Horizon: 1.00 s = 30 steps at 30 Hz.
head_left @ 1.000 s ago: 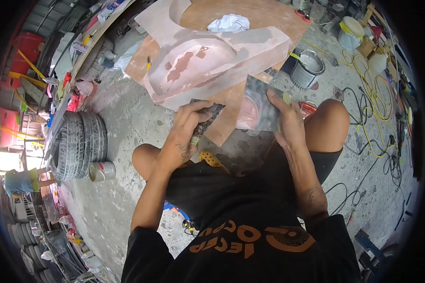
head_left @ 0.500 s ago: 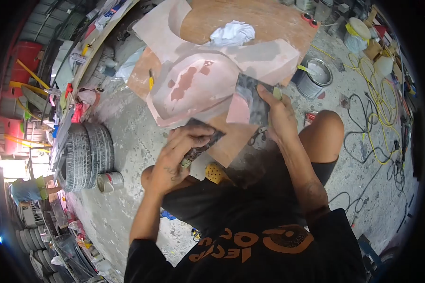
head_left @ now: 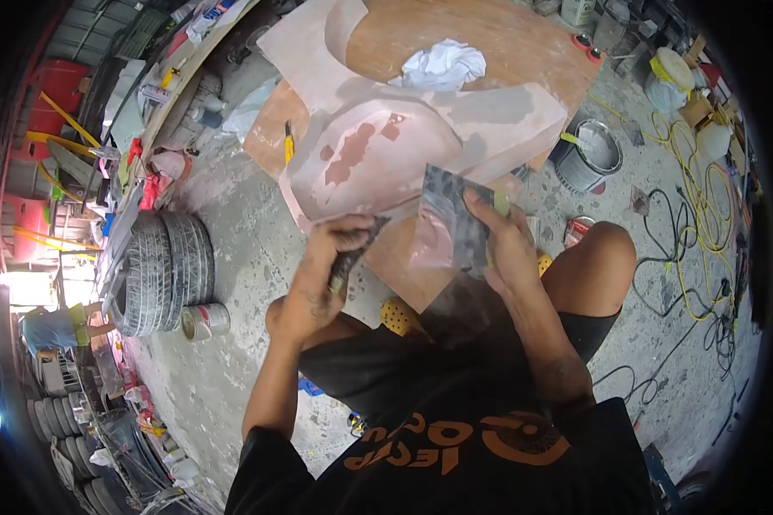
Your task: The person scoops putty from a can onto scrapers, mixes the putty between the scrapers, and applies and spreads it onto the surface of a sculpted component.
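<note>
Orange letters (head_left: pixel 448 459) on the black shirt (head_left: pixel 447 496) include an O and a C (upside down, partly folded away). At far right, an open can (head_left: pixel 577 176) holds pale paste (head_left: pixel 601 148). The left hand (head_left: pixel 319 264) curls its fingers around a dark spreader (head_left: pixel 350 251); the right hand (head_left: pixel 508 247) grasps a dark plate (head_left: pixel 467 219) bearing pink paste (head_left: pixel 432 245), on the near side of the pale panel (head_left: pixel 404 163).

Partly out of my sight
I can't see most fingers of the right hand (head_left: pixel 510 245) behind the dark plate (head_left: pixel 465 215); the top edge crops the brown board (head_left: pixel 524 47).
</note>
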Tool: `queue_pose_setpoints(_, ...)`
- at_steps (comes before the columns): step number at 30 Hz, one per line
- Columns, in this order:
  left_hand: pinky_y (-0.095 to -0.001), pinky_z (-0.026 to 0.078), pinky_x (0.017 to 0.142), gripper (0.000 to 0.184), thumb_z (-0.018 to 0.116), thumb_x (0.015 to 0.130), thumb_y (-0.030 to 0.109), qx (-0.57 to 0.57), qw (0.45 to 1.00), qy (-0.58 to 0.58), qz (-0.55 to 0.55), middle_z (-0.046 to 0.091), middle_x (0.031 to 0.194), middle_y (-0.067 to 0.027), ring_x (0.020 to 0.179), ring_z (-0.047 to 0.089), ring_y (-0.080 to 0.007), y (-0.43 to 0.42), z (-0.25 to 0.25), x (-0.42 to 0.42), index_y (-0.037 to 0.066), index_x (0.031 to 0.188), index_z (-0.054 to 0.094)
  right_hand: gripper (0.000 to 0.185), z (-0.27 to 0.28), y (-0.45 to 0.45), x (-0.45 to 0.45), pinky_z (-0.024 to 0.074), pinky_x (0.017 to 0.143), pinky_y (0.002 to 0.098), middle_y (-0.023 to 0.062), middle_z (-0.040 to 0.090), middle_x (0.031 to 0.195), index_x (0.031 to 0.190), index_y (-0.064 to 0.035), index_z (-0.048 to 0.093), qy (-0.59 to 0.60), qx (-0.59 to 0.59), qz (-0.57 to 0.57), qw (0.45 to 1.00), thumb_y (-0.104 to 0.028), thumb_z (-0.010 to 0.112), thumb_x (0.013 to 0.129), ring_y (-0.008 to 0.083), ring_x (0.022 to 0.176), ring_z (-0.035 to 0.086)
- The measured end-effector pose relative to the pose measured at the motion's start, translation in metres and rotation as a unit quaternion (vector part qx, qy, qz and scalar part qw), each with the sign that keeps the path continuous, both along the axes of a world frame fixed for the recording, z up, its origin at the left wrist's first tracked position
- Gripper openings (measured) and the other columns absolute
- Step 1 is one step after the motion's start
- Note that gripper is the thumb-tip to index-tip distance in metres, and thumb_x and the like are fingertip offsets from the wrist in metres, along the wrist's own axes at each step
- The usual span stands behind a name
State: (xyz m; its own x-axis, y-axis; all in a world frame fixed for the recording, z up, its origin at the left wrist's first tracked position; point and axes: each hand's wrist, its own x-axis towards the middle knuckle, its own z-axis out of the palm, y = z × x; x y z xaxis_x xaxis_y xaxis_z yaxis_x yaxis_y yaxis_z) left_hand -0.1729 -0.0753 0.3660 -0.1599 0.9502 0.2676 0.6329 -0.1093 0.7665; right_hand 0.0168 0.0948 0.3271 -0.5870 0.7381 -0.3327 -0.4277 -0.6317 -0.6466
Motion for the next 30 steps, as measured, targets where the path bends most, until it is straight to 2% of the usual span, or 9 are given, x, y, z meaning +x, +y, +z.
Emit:
queue_pose_setpoints(4,-0.0378,0.047,0.101,0.063,0.043,0.063,-0.029,-0.012,1.000,-0.003,0.011,0.054,0.131,-0.0187,0.125,0.054,-0.0321,0.007,0.030,0.005,0.002,0.117,0.050,0.034,-0.008,0.005,-0.011,0.0513,0.088,0.0285,0.0100,0.068,0.107,0.115,0.0072,0.062,0.007,-0.009,0.013,1.000,-0.016,0.072,0.092,0.0165,0.101,0.064)
queue_pose_setpoints(8,-0.0333,0.047,0.095,0.058,0.040,0.073,-0.026,0.129,0.962,-0.239,0.002,0.046,0.135,-0.0216,0.126,0.049,-0.0259,0.003,0.019,0.014,0.006,0.122,0.041,0.029,-0.008,-0.003,-0.024,0.0503,0.080,0.0259,0.0065,0.068,0.102,0.110,0.0038,0.065,-0.004,-0.016,-0.021,1.000,-0.019,0.071,0.093,0.0122,0.091,0.064)
queue_pose_setpoints(9,-0.0440,0.046,0.102,0.050,0.057,0.079,-0.016,0.133,0.974,-0.180,0.034,0.044,0.135,-0.0218,0.125,0.050,-0.0315,0.000,0.018,0.018,0.008,0.119,0.038,0.027,-0.015,-0.006,-0.028,0.0495,0.077,0.0250,0.0047,0.068,0.099,0.108,0.0021,0.067,0.009,-0.007,-0.019,1.000,-0.020,0.071,0.093,0.0105,0.087,0.063)
queue_pose_setpoints(11,-0.0461,0.046,0.103,0.051,0.057,0.079,-0.016,0.172,0.982,-0.070,0.026,0.046,0.132,-0.0222,0.125,0.050,-0.0328,0.004,0.017,0.020,0.008,0.119,0.038,0.023,-0.015,-0.011,-0.029,0.0474,0.072,0.0235,0.0009,0.068,0.092,0.103,-0.0011,0.069,0.010,0.020,-0.028,0.999,-0.022,0.070,0.094,0.0075,0.081,0.060)
queue_pose_setpoints(14,-0.0486,0.046,0.104,0.051,0.057,0.079,-0.016,0.214,0.975,-0.047,0.035,0.048,0.128,-0.0225,0.124,0.051,-0.0353,0.003,0.012,0.025,0.008,0.119,0.038,0.021,-0.004,-0.021,-0.032,0.0427,0.065,0.0223,-0.0050,0.064,0.079,0.093,-0.0056,0.071,-0.010,0.064,-0.029,0.997,-0.026,0.068,0.097,0.0032,0.073,0.055)
queue_pose_setpoints(18,-0.0518,0.045,0.105,0.046,0.051,0.078,-0.016,0.207,0.978,0.020,-0.020,0.049,0.127,-0.0212,0.125,0.052,-0.0388,0.005,0.001,0.029,0.009,0.116,0.044,0.021,-0.004,-0.036,-0.042,0.0430,0.064,0.0236,-0.0041,0.064,0.079,0.090,-0.0051,0.071,0.002,0.040,-0.049,0.998,-0.025,0.068,0.097,0.0037,0.072,0.054)
queue_pose_setpoints(23,-0.0477,0.043,0.104,0.045,0.054,0.074,-0.016,0.123,0.985,0.117,-0.007,0.055,0.127,-0.0173,0.119,0.052,-0.0382,-0.002,-0.016,0.017,0.004,0.114,0.053,0.021,-0.006,-0.041,-0.039,0.0472,0.069,0.0231,0.0004,0.068,0.089,0.100,-0.0022,0.069,0.078,0.051,-0.105,0.990,-0.023,0.069,0.095,0.0070,0.078,0.060)
queue_pose_setpoints(25,-0.0460,0.042,0.105,0.044,0.054,0.073,-0.015,0.013,0.989,0.146,0.029,0.056,0.126,-0.0173,0.120,0.052,-0.0381,-0.010,-0.008,-0.009,0.003,0.114,0.055,0.024,-0.016,-0.032,-0.031,0.0486,0.071,0.0230,0.0019,0.069,0.093,0.104,-0.0014,0.068,0.048,0.035,-0.090,0.994,-0.023,0.071,0.094,0.0088,0.080,0.062)
queue_pose_setpoints(30,-0.0436,0.039,0.103,0.048,0.056,0.068,-0.001,-0.034,0.960,0.278,-0.021,0.060,0.129,-0.0113,0.120,0.052,-0.0340,0.005,0.051,-0.003,0.002,0.116,0.060,0.030,-0.005,-0.003,-0.015,0.0500,0.079,0.0269,0.0057,0.069,0.099,0.108,0.0001,0.067,-0.101,0.063,0.006,0.993,-0.025,0.073,0.092,0.0124,0.088,0.064)
